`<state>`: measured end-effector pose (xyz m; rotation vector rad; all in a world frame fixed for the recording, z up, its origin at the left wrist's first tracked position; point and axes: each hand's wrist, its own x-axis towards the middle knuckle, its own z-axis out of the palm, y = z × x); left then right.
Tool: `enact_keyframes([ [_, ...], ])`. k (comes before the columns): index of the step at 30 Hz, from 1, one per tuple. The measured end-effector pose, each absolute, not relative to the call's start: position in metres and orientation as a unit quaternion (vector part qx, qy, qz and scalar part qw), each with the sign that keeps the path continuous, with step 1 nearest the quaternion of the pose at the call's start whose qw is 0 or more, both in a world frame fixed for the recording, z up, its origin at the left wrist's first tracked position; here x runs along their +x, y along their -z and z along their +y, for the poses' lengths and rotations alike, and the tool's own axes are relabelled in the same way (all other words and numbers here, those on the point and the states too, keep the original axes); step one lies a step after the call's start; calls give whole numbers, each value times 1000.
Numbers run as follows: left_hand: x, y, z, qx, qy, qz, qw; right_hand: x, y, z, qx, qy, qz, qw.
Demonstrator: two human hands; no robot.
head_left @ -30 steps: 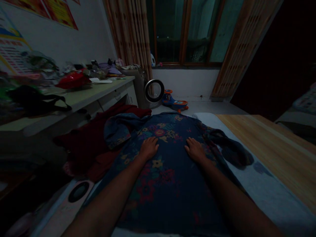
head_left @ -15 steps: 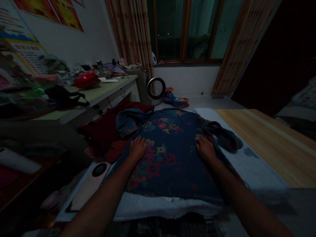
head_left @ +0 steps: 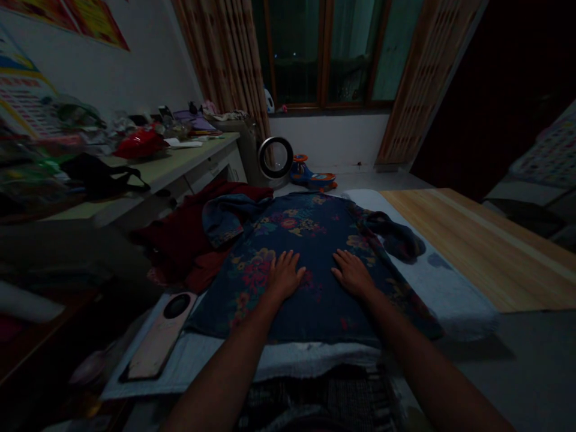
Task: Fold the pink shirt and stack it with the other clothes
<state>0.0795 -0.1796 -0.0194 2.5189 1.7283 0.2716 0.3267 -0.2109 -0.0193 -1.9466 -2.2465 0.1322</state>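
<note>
A dark blue floral shirt lies spread out on a pale cloth that covers the surface before me. My left hand rests flat on the shirt's left middle, fingers apart. On its right middle lies my right hand, palm down with the fingers spread. One sleeve trails off to the right onto the cloth, and its end looks bunched. The other sleeve is turned over at the left, on dark red clothes.
At the near left corner lies a pinkish phone-like slab with a round black patch. A wooden board extends on the right. A cluttered desk lines the left wall. Behind stand a round-doored washing machine and a blue-orange ride-on toy.
Both hands have slid inward over the shirt from its two sides and are now closer together, fingers more spread. The camera's view has shifted slightly. The shirt still lies flat.
</note>
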Motion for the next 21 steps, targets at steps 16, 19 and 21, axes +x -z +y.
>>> enact_keyframes([
  [16,-9,12,-204,731,-39,681,24,382,21,-250,-691,18,-718,81],
  [19,-21,14,-209,712,-34,702,9,385,20,-260,-686,27,-722,88],
  [21,-25,13,-213,706,-27,707,2,385,18,-268,-684,29,-723,95],
])
